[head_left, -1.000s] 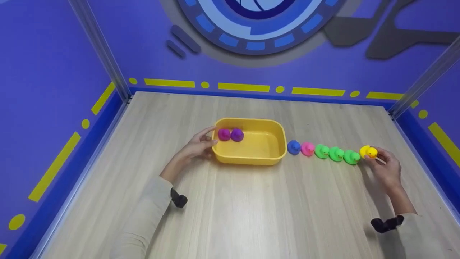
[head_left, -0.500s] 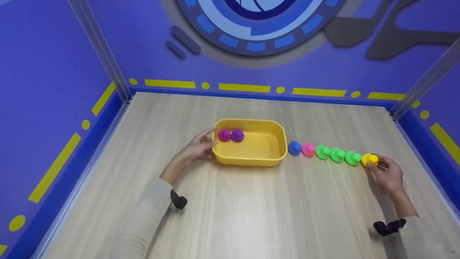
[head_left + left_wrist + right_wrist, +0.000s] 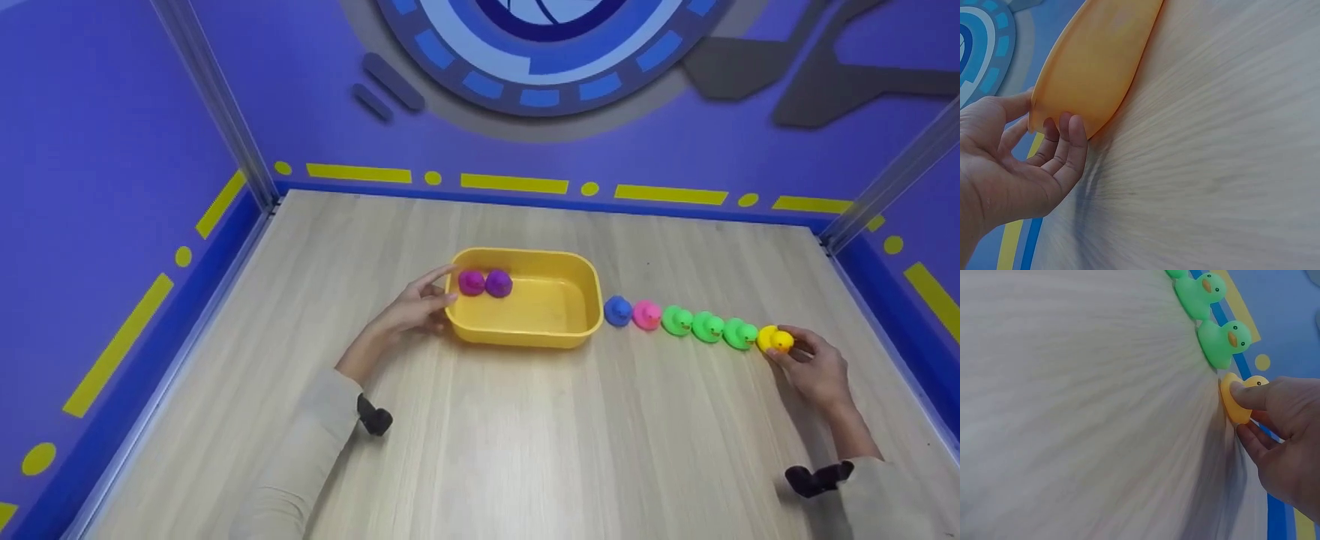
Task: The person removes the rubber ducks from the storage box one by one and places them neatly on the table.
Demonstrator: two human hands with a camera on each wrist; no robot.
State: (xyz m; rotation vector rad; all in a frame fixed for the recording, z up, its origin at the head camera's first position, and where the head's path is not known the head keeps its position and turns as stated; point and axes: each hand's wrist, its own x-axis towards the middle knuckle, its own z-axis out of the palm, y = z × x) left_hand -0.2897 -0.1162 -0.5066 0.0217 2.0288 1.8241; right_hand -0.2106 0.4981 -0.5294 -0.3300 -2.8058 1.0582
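Note:
My left hand [image 3: 411, 306] holds the left end of a yellow plastic tub [image 3: 525, 335], thumb at the rim and fingers curled against the end wall in the left wrist view. Inside the tub, a magenta rubber duck [image 3: 472, 283] and a purple rubber duck [image 3: 499, 283] sit side by side at the left. My right hand [image 3: 819, 369] pinches a yellow rubber duck [image 3: 1232, 405] between thumb and fingers at the right end of a row. That row runs from a blue duck [image 3: 618, 310] through a pink duck [image 3: 646, 315] to three green ducks [image 3: 708, 327].
The light wooden table [image 3: 525, 442] meets a purple-blue back wall [image 3: 300, 90] with yellow dashes. Side panels stand at left and right, with metal posts [image 3: 225, 105] in the corners. The blue duck is close beside the tub's right end.
My right hand has brought the yellow duck toward the person and slightly right, to the end of the row beside the last green duck. The left hand stays on the tub.

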